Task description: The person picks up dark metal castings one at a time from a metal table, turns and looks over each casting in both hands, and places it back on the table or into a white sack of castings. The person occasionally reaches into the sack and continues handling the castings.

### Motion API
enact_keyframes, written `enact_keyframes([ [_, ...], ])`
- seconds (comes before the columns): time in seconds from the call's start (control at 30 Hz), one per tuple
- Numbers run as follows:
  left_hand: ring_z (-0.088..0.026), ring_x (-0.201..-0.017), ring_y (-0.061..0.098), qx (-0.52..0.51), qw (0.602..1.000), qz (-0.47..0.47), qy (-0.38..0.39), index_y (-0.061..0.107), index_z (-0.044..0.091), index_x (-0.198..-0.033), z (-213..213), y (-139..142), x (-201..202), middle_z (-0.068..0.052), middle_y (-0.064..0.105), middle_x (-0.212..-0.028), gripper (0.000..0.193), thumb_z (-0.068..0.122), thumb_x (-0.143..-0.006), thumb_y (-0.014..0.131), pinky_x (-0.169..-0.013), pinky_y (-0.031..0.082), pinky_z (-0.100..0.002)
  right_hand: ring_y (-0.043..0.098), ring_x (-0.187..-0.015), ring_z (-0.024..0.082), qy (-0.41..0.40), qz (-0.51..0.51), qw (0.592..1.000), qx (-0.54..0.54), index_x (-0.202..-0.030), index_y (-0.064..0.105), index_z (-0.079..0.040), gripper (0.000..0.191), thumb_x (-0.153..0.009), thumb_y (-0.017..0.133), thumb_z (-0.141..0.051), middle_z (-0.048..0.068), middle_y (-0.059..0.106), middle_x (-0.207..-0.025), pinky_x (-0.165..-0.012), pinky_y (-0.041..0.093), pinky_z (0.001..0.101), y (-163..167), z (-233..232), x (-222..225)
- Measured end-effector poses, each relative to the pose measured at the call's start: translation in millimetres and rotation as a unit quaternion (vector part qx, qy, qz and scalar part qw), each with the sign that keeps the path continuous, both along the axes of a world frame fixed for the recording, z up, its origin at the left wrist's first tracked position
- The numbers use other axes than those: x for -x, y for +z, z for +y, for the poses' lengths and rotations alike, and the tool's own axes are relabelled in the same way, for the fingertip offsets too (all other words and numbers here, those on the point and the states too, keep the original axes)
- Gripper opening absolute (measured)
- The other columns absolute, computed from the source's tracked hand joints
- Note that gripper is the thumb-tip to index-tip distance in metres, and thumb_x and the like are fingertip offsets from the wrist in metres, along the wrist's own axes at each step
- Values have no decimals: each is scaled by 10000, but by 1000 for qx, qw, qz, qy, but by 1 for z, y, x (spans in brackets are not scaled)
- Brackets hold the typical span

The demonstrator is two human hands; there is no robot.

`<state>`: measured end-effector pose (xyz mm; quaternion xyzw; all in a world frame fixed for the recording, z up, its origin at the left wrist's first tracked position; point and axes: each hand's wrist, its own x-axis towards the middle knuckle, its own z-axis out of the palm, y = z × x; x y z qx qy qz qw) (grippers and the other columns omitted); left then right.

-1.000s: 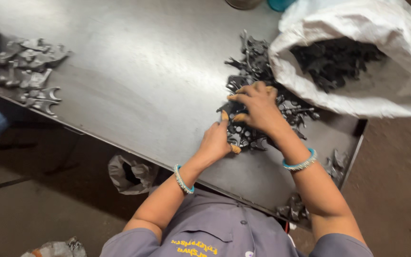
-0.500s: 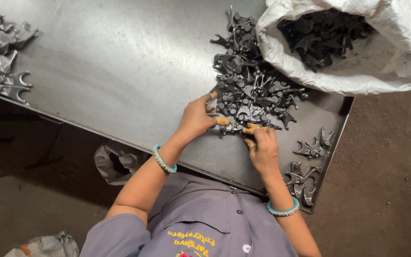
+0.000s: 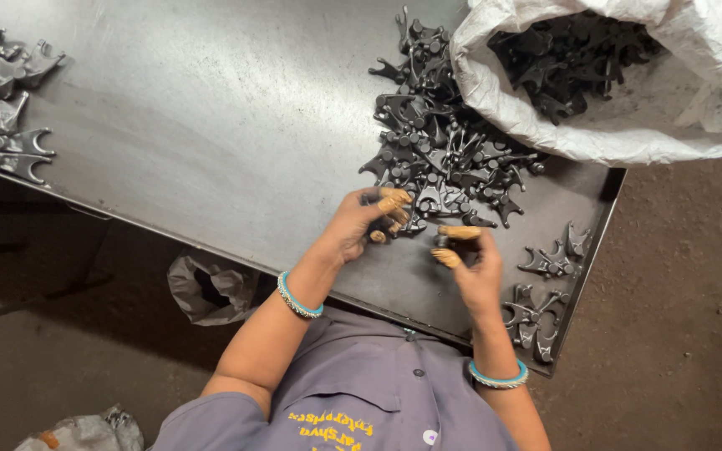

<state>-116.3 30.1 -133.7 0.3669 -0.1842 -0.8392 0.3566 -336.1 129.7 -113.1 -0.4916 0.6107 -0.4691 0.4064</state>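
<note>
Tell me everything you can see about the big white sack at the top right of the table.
The white sack looks like woven plastic, crumpled and a little grimy. It lies on the far right corner of the metal table, its mouth rolled back and wide open towards the camera. Inside sits a heap of dark forked metal parts. More of the same parts are piled on the table against its lower left rim. Neither hand touches it; its right side runs out of view.

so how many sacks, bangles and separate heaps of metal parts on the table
white sack: 1
teal bangles: 2
heaps of dark metal parts: 3, by the sack, at the right corner, at the far left
total: 6
</note>
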Motion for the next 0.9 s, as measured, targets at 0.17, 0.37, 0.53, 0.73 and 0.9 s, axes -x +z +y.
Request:
enact_keyframes([
  [0.17, -111, -570, 663, 38, 994, -72, -73, 671, 0, -1152, 8, 7, 20, -113, 755, -856, 321, 264, -970, 688, -376, 398, -196, 718, -1024, 165, -26, -215, 976, 3, -1203, 619, 13, 292, -921, 692, 6, 100, 740, -1121, -917, 577, 284, 13, -4, 8],
  [0.37, -125, -711, 736, -2, 998, 20, -61, 653, 22, -1222, 19, 1, 44, -97, 749, -962, 351, 295, -1021, 558, -528, 575, -252, 688, -964, 148, 0, -166, 986, 11, -1206, 666, 28, 260, -950, 708, 32, 100, 736, -1094, -869, 559, 276, 30, -19, -5],
  [0.53, -122, -636, 708, -57, 985, 111, -116, 671, 25, -1165, 11, -2, 31, -129, 751, -899, 568, 546, -1031, 490, -384, 434, -185, 700, -1011, 175, -54, 62, 996, 36, -1165, 677, 3, 253, -922, 746, -10, 93, 729, -1124, -918, 563, 282, 54, -33, 24],
  [0.73, -152, -768, 718, -32, 987, 153, -33, 663, 9, -1262, -12, 6, 10, -133, 748, -1031, 568, 524, -1049, 553, -456, 465, -184, 593, -991, 357, -35, 423, 905, -23, -1176, 653, -5, 536, -693, 886, -19, 177, 597, -1062, -877, 491, 412, 30, -29, 24],
  [0.9, -209, -998, 733, 9, 985, 172, -9, 572, 61, -1423, -20, 18, -5, -120, 719, -1197, 544, 396, -996, 612, -673, 593, -265, 646, -1006, 280, -55, 272, 961, 12, -1130, 670, -49, 456, -734, 888, 16, 118, 633, -1074, -926, 534, 373, 2, -24, 38],
])
